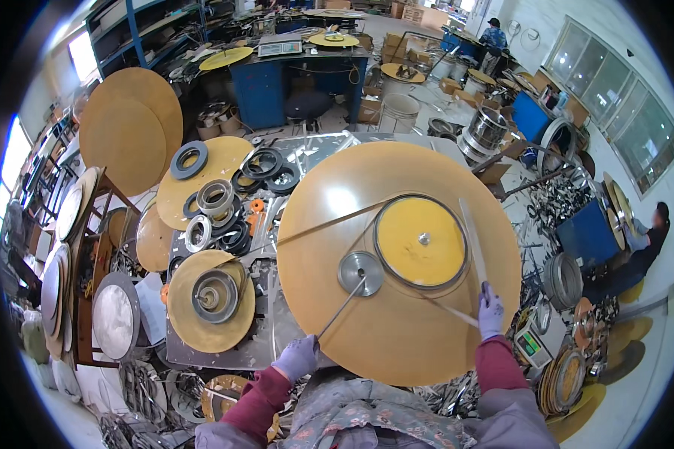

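A large tan disc lies flat in front of me. Right of its middle sits a yellow round plate with a dark ring round its edge and a nut-like knob at its centre. My left hand is closed round the end of a thin metal rod, whose far end meets a grey metal wheel beside the plate. My right hand is closed on a long pale flat strip at the disc's right side. A thin band runs from the left toward the ring.
Left on the metal table, a smaller tan disc carries a metal reel. Behind it lie several rings. A green-display scale stands at right, near metal scrap. Two other people are farther off.
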### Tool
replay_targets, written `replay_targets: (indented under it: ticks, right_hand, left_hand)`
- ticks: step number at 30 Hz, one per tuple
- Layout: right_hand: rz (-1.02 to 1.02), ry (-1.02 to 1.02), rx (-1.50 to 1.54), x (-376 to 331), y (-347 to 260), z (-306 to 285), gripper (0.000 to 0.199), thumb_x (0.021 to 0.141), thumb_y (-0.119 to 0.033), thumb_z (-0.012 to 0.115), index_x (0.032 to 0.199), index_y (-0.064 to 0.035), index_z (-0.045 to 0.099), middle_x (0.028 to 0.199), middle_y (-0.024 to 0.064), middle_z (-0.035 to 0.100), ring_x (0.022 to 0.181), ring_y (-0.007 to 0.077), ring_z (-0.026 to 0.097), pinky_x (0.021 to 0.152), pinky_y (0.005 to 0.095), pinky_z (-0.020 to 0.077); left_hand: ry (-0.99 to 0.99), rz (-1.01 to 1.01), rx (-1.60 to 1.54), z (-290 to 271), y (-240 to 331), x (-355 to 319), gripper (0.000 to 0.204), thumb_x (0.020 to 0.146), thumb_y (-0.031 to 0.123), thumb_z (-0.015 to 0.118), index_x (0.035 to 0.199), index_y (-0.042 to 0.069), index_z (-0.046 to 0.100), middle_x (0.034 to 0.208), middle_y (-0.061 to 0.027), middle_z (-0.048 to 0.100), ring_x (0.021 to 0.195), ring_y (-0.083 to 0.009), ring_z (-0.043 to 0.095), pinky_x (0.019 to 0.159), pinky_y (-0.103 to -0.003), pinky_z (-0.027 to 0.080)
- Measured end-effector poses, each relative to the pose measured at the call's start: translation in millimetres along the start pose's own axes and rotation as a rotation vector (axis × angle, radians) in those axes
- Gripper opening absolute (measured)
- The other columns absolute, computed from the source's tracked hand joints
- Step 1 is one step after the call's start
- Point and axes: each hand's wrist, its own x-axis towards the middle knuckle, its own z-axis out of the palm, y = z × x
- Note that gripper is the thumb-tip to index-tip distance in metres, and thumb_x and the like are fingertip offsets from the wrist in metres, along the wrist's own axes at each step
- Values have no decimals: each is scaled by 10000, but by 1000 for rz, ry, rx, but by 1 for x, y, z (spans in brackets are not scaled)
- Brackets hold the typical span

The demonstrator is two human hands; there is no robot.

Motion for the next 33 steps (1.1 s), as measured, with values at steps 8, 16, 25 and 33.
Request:
replay_targets:
  ticks: [8, 16, 25, 33]
  right_hand:
    - [66, -89, 145, -11, 1, 15, 479, 838, -107, 552, 1314, -131, 507, 1091, 225, 599, 984, 382, 576, 870, 432, 463]
    - [-36, -95, -36, 5, -10, 29, 432, 876, -188, 536, 1301, -122, 502, 971, 203, 622, 918, 358, 595, 807, 443, 478]
    - [-251, -291, -147, 90, -123, 26, 318, 931, -309, 481, 1191, -135, 540, 845, 181, 633, 798, 343, 631, 714, 462, 491]
    - [-314, -317, -71, 82, -191, 12, 286, 942, -306, 447, 1143, -129, 548, 829, 178, 639, 814, 352, 630, 709, 470, 486]
  left_hand:
    - [119, -50, -56, -6, -8, 13, 177, 857, 117, 505, 968, -9, 562, 890, -261, 630, 876, -433, 604, 748, -479, 472]
    - [154, 83, -76, -27, -24, 23, 191, 888, 155, 486, 955, -17, 536, 857, -276, 628, 850, -444, 607, 754, -506, 478]
    - [84, 41, -2, -14, -18, 20, 206, 901, 203, 492, 955, 8, 532, 844, -272, 624, 835, -446, 601, 745, -503, 468]
    - [106, 33, -43, -6, -16, 12, 201, 900, 202, 493, 952, 11, 528, 845, -266, 621, 841, -443, 596, 737, -507, 458]
